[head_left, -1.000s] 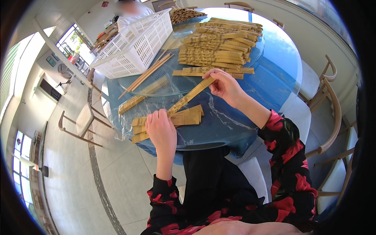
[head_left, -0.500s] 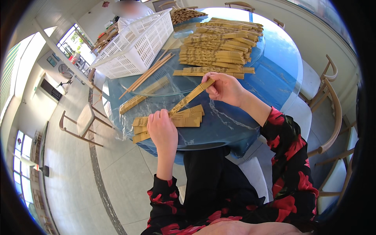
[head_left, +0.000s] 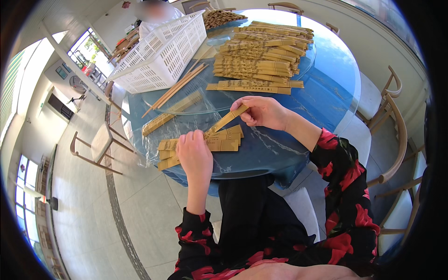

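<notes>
My right hand (head_left: 262, 112) pinches the near end of a tan paper chopstick sleeve (head_left: 228, 118) that slants down toward my left hand (head_left: 194, 154). The left hand's fingertips meet the sleeve's lower end, just above a small stack of finished sleeves (head_left: 219, 140) lying on the blue round table (head_left: 298, 140). Whether a chopstick is in the left fingers is hidden. A few bare wooden chopsticks (head_left: 177, 88) lie farther out on the glass turntable (head_left: 196, 108).
A large pile of wrapped sleeves (head_left: 261, 56) covers the turntable's far side. A white plastic basket (head_left: 163, 53) stands at the far left, a person (head_left: 156, 14) behind it. Wooden chairs (head_left: 392, 126) stand to the right, another chair (head_left: 100, 144) to the left on the tiled floor.
My right hand has drawn closer with the sleeve, which is now pushed farther toward the left hand. The left hand has stayed nearly in place.
</notes>
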The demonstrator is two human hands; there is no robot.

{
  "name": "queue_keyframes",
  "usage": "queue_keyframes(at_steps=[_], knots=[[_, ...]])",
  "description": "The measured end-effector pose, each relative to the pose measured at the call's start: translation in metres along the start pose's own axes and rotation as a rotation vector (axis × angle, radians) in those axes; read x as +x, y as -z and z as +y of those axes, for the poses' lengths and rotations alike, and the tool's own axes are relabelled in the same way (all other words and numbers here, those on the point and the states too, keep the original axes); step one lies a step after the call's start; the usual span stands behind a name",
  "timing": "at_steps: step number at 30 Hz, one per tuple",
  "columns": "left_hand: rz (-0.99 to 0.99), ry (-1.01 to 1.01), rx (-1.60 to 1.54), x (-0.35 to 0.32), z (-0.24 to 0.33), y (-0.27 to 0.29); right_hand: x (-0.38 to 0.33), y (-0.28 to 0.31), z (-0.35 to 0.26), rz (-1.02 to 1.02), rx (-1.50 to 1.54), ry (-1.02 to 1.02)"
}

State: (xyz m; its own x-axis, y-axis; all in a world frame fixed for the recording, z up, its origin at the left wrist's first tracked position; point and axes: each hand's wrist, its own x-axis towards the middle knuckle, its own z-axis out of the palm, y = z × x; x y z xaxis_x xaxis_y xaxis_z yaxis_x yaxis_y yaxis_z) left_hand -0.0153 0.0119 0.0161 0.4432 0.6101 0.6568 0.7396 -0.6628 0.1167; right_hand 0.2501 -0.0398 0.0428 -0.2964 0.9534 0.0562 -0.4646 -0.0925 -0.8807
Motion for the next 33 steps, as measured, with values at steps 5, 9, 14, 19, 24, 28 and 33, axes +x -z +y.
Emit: queue_keyframes(at_steps=[5,9,14,19,24,28,33], knots=[[-0.046,-0.002,-0.009,0.002,0.003,0.0,0.0,-0.016,0.009,0.073,-0.158,-0.005],[-0.054,0.005,-0.008,0.002,0.004,0.0,0.01,-0.021,0.016,0.196,-0.478,0.126],[-0.061,-0.021,-0.068,0.003,0.01,0.007,0.008,-0.025,0.019,0.316,-0.569,0.173],[0.111,-0.047,-0.049,0.003,0.008,0.006,0.003,-0.013,0.002,0.475,-0.403,0.264],[0.196,-0.072,-0.072,0.003,0.006,0.009,0.002,-0.008,-0.02,0.721,-0.35,0.531],[0.146,-0.09,-0.111,0.004,0.003,0.003,0.006,0.018,-0.041,0.895,-0.534,0.836],[0.118,-0.097,-0.153,0.006,0.001,0.003,0.014,0.064,-0.086,1.19,-0.767,0.991]])
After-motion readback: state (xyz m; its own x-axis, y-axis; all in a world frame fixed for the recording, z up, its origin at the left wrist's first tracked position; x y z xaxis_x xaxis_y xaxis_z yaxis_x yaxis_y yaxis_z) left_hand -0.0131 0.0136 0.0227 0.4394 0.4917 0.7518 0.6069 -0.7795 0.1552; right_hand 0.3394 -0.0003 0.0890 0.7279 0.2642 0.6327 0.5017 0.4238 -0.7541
